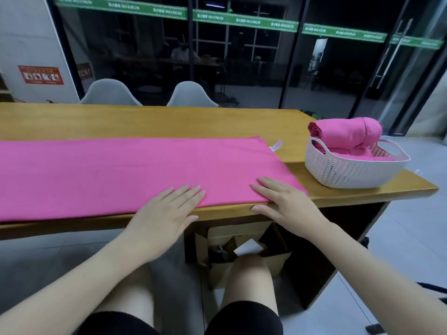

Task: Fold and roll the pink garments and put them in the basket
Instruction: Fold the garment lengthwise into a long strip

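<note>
A pink garment (125, 170) lies folded into a long flat strip across the wooden table (145, 119), running off the left edge of view. My left hand (167, 209) rests flat on its near edge, fingers straight. My right hand (283, 199) lies flat on the strip's near right corner, thumb over the table edge. A white label (276, 145) sticks out at the far right corner. At the table's right end stands a white woven basket (348, 172) with a rolled pink garment (346, 135) on top of other pink cloth inside.
Two grey chairs (191, 95) stand behind the table's far side. Open cardboard boxes (242, 247) sit under the table by my knees. Dark glass walls close off the back. Tiled floor lies to the right past the table's end.
</note>
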Motion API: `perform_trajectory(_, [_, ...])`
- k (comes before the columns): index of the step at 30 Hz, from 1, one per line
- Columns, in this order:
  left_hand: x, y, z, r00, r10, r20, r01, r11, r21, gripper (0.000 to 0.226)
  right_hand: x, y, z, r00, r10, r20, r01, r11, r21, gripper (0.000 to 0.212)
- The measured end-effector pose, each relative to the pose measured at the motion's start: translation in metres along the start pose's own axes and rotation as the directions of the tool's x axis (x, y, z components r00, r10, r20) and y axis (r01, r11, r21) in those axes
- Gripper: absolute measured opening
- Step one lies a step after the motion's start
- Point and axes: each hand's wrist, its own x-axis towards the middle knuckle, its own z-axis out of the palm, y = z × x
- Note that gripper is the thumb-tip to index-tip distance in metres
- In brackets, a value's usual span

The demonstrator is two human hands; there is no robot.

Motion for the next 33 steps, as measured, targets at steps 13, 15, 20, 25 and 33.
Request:
perform_trajectory(13, [0.004,-0.007,-0.015,0.957,-0.027,-0.288,0.001,0.996,-0.092,0.023,0.011,0.009,-0.047,0.984,0.168,-0.063,-0.160,0.980,0.116,0.019])
perform_trajectory(15, [0.005,-0.014,-0.018,0.952,-0.073,-0.296,0.059,0.997,-0.057,0.012,0.017,0.012,-0.051,0.980,0.183,-0.080,-0.177,0.981,0.082,0.022])
perform_trajectory(20, [0.006,-0.038,-0.024,0.918,-0.229,-0.325,0.208,0.973,-0.100,0.037,0.036,0.009,-0.051,0.965,0.222,-0.141,-0.218,0.975,0.043,0.024])
perform_trajectory(25, [0.042,-0.084,-0.042,0.912,-0.199,-0.360,0.168,0.979,-0.116,0.045,0.073,0.009,-0.052,0.930,0.273,-0.245,-0.271,0.962,0.042,0.025])
perform_trajectory(33, [0.134,-0.164,-0.038,0.949,-0.196,-0.248,0.145,0.967,-0.211,0.049,0.159,0.032,-0.046,0.869,0.406,-0.283,-0.379,0.914,0.146,0.021])
